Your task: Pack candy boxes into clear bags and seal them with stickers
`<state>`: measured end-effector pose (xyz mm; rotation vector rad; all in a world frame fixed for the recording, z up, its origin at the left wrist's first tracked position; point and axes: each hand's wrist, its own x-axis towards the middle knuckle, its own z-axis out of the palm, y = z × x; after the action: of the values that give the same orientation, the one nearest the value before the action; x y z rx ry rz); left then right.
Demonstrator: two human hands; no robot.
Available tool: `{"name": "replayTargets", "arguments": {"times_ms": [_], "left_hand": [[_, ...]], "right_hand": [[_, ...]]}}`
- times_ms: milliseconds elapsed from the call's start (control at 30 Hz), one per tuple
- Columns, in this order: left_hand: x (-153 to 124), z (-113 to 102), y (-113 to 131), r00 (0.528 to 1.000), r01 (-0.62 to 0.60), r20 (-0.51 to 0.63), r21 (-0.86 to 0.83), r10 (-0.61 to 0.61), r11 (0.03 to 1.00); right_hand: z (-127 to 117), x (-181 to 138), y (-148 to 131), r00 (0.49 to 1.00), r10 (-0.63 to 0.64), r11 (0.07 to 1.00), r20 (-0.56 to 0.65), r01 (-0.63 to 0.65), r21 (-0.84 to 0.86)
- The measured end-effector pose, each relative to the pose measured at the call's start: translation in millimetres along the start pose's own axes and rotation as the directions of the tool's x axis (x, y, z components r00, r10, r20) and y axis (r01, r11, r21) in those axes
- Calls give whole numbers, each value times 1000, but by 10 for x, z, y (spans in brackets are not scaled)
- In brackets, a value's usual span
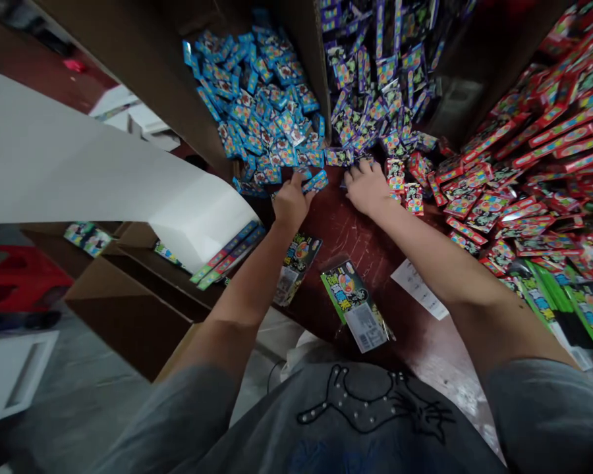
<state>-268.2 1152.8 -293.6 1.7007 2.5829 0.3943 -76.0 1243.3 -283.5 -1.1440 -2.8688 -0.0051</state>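
My left hand (pixel 290 205) is closed on a small blue packet (pixel 317 180) at the front edge of the heap of blue packets (pixel 261 99). To its right, my right hand (pixel 367 188) reaches the front of the heap of purple packets (pixel 356 122). Its fingers are bent down over a small purple packet (pixel 363 162), which they partly hide. Between my forearms, a larger printed pouch (pixel 353 303) with a white label lies on the dark red table (pixel 338 230). Another such pouch (pixel 296 266) lies partly behind my left forearm.
Red packets (pixel 524 191) spill over the table's right side. Cardboard dividers (pixel 304 59) separate the heaps. A printed paper slip (pixel 415 286) lies beside my right forearm, with green-and-black pouches (pixel 558 296) farther right. An opened cardboard box (pixel 133 309) and white sheet (pixel 103 164) are at left.
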Motion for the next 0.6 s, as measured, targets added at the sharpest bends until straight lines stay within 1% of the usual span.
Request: {"name": "replayTargets", "arguments": {"times_ms": [67, 100, 200, 300, 400, 433, 500, 567, 600], "left_hand": [[56, 2, -33, 1000, -17, 4, 10, 17, 1000], [79, -2, -53, 999, -40, 11, 18, 39, 999], [95, -3, -98, 991, -126, 43, 45, 125, 991], [31, 50, -98, 986, -156, 63, 25, 154, 987], [-41, 133, -65, 980, -192, 45, -2, 192, 981], [-53, 152, -49, 974, -220, 54, 2, 220, 975], [-62, 155, -14, 951, -288, 125, 22, 283, 957], [-71, 93, 20, 928, -329, 200, 42, 315, 943], [-86, 37, 35, 922, -338, 216, 52, 320, 940]], "right_hand": [[178, 299, 21, 999, 41, 999, 20, -40, -27], [252, 395, 21, 998, 53, 998, 33, -52, -39], [359, 493, 27, 992, 63, 995, 108, -53, -87], [303, 405, 67, 978, 33, 994, 204, -11, -107], [194, 277, 74, 976, -12, 997, 217, 29, -75], [164, 244, 54, 976, -5, 998, 218, 18, -56], [108, 196, -25, 973, 53, 999, 225, -49, -22], [38, 142, -127, 967, 132, 991, 218, -135, 0], [-13, 92, -168, 968, 160, 986, 193, -165, 13]]}}
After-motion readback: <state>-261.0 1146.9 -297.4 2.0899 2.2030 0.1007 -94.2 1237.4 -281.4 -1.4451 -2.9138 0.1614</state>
